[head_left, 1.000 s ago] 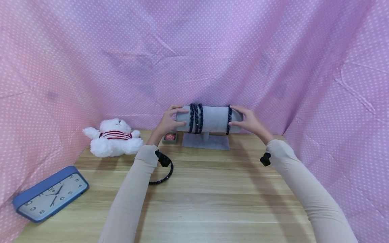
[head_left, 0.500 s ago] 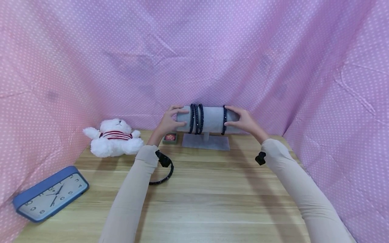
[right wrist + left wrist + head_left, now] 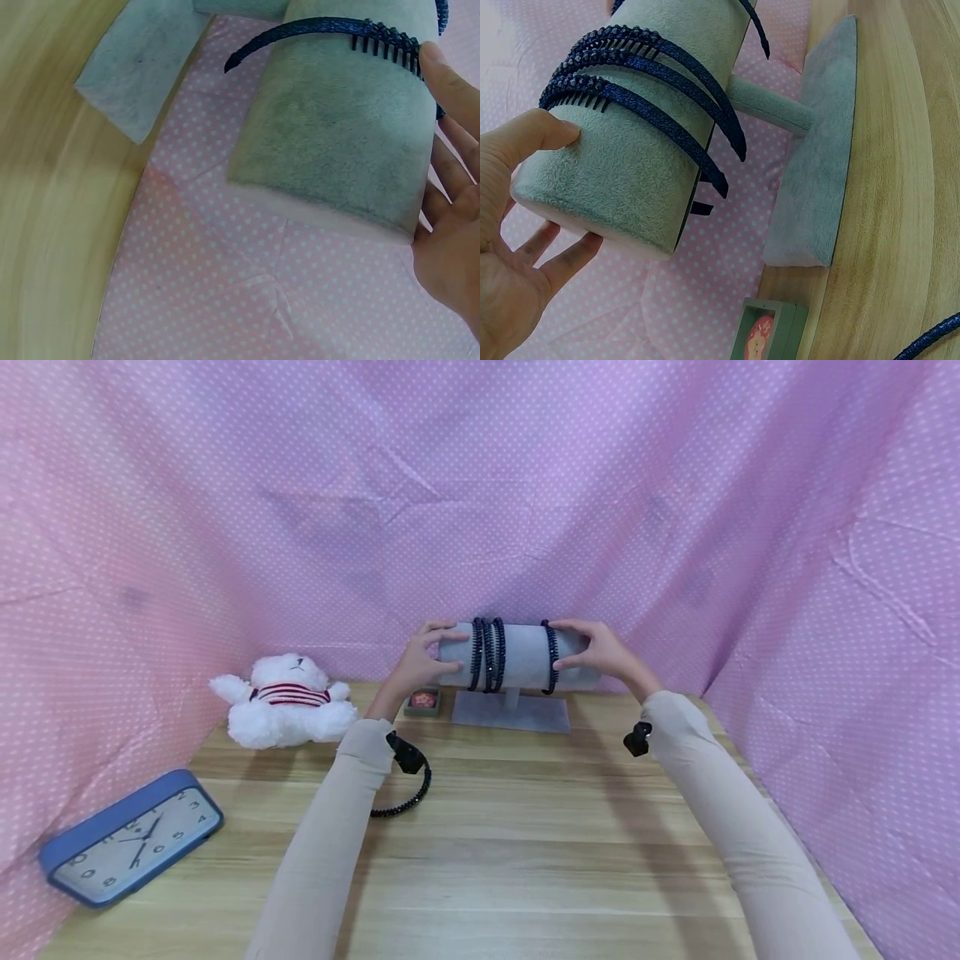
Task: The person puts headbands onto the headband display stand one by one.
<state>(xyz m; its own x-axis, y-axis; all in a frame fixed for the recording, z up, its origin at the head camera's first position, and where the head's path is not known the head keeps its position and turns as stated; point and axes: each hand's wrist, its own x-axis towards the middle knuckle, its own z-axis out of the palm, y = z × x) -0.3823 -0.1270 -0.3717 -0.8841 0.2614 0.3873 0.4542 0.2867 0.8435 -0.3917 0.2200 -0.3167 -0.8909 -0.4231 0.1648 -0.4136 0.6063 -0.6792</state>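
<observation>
A grey velvet headband display stand (image 3: 525, 656), a horizontal roll on a post and flat base, stands at the table's back. My left hand (image 3: 416, 662) grips the roll's left end, thumb in front and fingers round behind. Just right of it, 3 dark beaded headbands (image 3: 641, 124) with comb teeth sit side by side round the roll. With thumb and fingers, my right hand (image 3: 606, 652) holds a similar headband (image 3: 315, 28) on the right part of the roll. In the right wrist view the thumb is right at its toothed edge, while the other fingers reach behind the roll.
Another dark headband (image 3: 420, 795) lies on the wooden table (image 3: 525, 860), partly hidden by the left sleeve. A small green box (image 3: 422, 702) is beside the base. At the left are a white plush bear (image 3: 292, 702) and a blue clock (image 3: 135, 839). Pink dotted cloth hangs around.
My right hand has moved left along the roll, and the headband in it has slid left toward the others. The left hand has stayed on the roll's end.
</observation>
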